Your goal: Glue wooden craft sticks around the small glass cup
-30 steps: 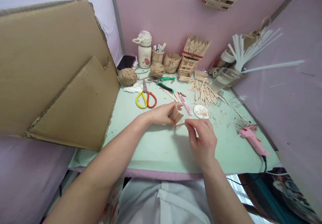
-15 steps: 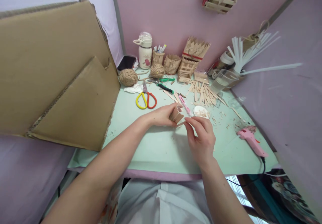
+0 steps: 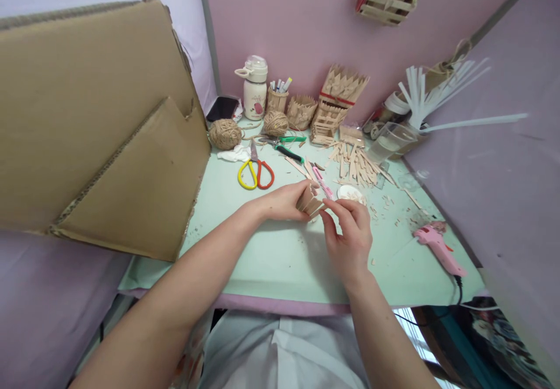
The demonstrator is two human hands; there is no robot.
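You are gripping a small craft-stick piece (image 3: 307,202) with your left hand (image 3: 286,201), whose fingers are curling around it, over the middle of the table (image 3: 262,255). Your right hand (image 3: 351,240) is pinching a thin wooden stick (image 3: 320,210) between thumb and forefinger, just beside the piece; whether the two are touching, I cannot tell. Beyond your hands, a pink utility knife (image 3: 322,183) and a white dish (image 3: 342,190) are lying, while a pink glue gun (image 3: 440,249) is resting at the right.
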